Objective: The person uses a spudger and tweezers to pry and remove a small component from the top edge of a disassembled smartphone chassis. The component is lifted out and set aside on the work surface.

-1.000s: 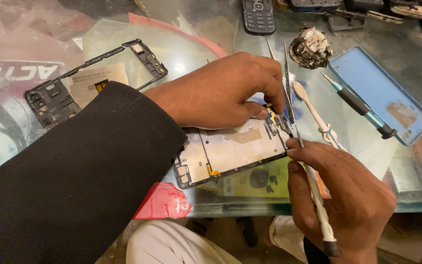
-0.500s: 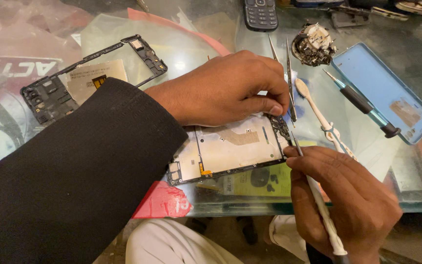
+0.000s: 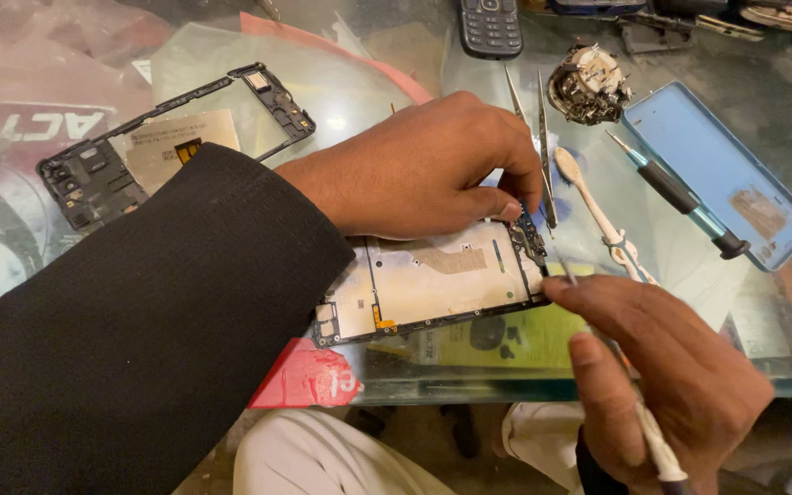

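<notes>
Nearest us, the right hand (image 3: 662, 376) is closed around a thin tool (image 3: 639, 412), its tip at the open phone's (image 3: 433, 284) right end. The left hand (image 3: 423, 170) presses that end, fingertips pinched shut on a small part there. The phone lies at the glass table's (image 3: 781, 302) front edge, back removed and inner plate bare; we judge disassembly well advanced, board work remaining. A red label (image 3: 309, 376) and green package (image 3: 497, 339) lie beneath. Beyond: detached frame (image 3: 93, 174), blue cover (image 3: 717, 174), screwdriver (image 3: 680, 197).

A red label (image 3: 309, 378) and a yellow-green card (image 3: 506, 337) lie under the glass.
</notes>
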